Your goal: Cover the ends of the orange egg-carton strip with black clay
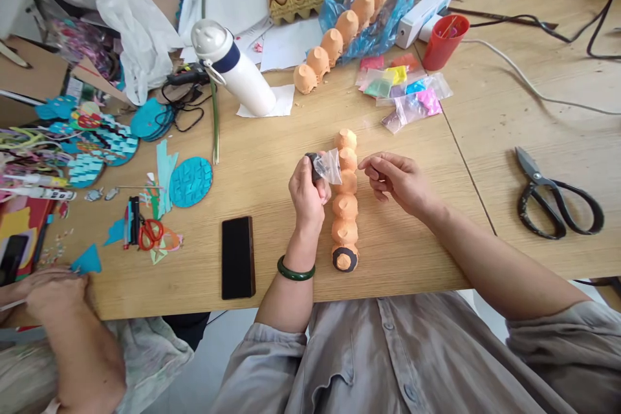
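My left hand [309, 189] is closed around a small clear plastic bag [330, 167] with a black lump, perhaps modelling clay, in it. A strip of orange egg-carton cups [345, 206] lies lengthwise on the table between my hands. A black ring surrounds the tip of its nearest cup. Just right of the strip, my right hand [395, 181] hovers with thumb and forefinger pressed together; whatever they pinch, if anything, is too small to make out.
Large black-handled scissors [557, 197] lie at right, a phone [238, 257] at left. Beyond are a white bottle [247, 81], another egg-cup strip [332, 46], colourful clay packets [405, 85] and a red cup [444, 45]. A co-worker's hands [55, 291] rest at far left among paper crafts.
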{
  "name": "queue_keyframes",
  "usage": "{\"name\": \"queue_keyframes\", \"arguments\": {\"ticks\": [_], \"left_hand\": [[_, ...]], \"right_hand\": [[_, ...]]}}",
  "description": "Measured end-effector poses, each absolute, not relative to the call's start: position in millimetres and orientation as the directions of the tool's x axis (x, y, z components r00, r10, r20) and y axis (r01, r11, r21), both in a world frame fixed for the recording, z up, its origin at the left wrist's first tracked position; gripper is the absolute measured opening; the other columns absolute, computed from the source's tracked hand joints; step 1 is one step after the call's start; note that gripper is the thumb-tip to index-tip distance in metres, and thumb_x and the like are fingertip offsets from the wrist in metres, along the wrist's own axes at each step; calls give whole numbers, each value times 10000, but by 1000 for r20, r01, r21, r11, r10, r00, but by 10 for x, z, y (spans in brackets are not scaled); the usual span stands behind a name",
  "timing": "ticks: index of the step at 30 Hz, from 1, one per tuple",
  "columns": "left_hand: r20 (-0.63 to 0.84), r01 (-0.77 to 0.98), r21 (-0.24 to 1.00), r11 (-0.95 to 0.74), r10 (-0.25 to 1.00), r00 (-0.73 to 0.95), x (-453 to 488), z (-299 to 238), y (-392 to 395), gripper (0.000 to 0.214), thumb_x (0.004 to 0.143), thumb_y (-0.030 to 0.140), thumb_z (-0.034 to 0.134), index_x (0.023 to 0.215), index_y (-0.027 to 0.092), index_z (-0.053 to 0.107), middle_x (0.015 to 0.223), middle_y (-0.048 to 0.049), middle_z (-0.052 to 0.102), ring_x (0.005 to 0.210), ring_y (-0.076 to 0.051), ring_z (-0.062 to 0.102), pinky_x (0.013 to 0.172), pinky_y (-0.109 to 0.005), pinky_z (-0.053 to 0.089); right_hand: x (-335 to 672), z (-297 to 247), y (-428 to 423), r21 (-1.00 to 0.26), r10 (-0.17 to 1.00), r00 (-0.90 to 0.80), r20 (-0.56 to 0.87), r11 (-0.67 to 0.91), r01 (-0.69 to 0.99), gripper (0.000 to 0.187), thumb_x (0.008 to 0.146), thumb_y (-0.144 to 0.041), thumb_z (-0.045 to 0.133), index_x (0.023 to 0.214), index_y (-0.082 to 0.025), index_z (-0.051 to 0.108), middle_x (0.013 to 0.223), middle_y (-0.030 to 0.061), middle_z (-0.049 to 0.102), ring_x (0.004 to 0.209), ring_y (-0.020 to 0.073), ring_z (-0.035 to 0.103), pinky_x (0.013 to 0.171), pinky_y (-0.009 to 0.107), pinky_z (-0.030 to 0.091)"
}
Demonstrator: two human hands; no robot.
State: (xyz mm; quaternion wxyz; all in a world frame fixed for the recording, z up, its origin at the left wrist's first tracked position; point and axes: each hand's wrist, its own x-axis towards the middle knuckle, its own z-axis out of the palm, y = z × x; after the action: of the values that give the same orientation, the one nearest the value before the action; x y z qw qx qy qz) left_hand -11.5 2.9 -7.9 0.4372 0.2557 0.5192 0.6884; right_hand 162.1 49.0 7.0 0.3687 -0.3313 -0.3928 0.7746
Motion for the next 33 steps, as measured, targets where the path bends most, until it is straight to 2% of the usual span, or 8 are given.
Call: {"name": "queue_keyframes", "arguments": {"ticks": [3,7,12,20,22,26,28,33], "left_hand": [[-30,-230,968,-100,864,-503,-109,-102,18,502,922,692,637,936,199,730,407,112,311,311,-64,240,331,-232,164],[90,-55,989,-134,865,-493,-76,-113,-22,512,973,676,578,988,184,721,561,63,491,349,-45,328,346,-232,238],[188,110,982,-154,859,-476,-28,-85,-67,529,1014,647,524,1031,154,716,707,12,620,368,-16,353,357,-223,272],[218,219,967,-127,861,-460,-33,-78,-72,541,1025,656,484,1037,165,711,688,20,608,384,-21,359,360,-217,279],[223,241,962,-125,870,-440,-31,-79,-71,541,1023,660,485,1024,168,710,656,30,584,382,-24,359,361,-218,275],[193,212,970,-118,905,-380,-19,-102,-69,525,1024,655,490,940,177,688,540,65,471,379,-42,346,379,-221,294],[162,159,981,-110,915,-370,-10,-117,-69,521,1018,662,498,928,182,682,525,72,447,374,-47,339,370,-223,278],[93,14,995,-94,928,-360,5,-141,-66,498,996,669,542,966,198,702,529,72,458,359,-51,311,342,-230,219]], "right_hand": [[1624,80,437,-890,830,-527,-183,-368,-271,219,867,-343,810,921,-139,749,664,-59,458,495,46,375,388,180,313],[1623,57,399,-900,811,-563,-158,-353,-255,278,856,-359,832,1000,-142,737,612,-75,447,485,43,325,415,188,217],[1616,67,398,-916,839,-526,-138,-311,-255,239,866,-332,807,989,-137,743,630,-59,483,506,45,339,426,197,201],[1666,63,423,-835,686,-708,-166,-479,-269,264,869,-308,763,1075,-142,776,581,-77,435,478,46,261,433,203,169],[1681,70,426,-897,712,-693,-110,-371,-240,270,872,-343,776,1055,-146,804,578,-63,450,495,60,309,440,207,220],[1687,55,428,-995,864,-494,96,68,-75,313,931,-446,731,1026,-169,842,774,41,708,657,129,545,568,257,446],[1681,13,421,-975,853,-489,185,223,20,341,961,-454,696,1045,-156,838,824,54,750,671,136,573,615,269,483],[1654,-124,379,-874,755,-554,351,476,95,254,1019,-331,636,1104,-141,781,749,10,685,618,104,548,641,244,464]]}}
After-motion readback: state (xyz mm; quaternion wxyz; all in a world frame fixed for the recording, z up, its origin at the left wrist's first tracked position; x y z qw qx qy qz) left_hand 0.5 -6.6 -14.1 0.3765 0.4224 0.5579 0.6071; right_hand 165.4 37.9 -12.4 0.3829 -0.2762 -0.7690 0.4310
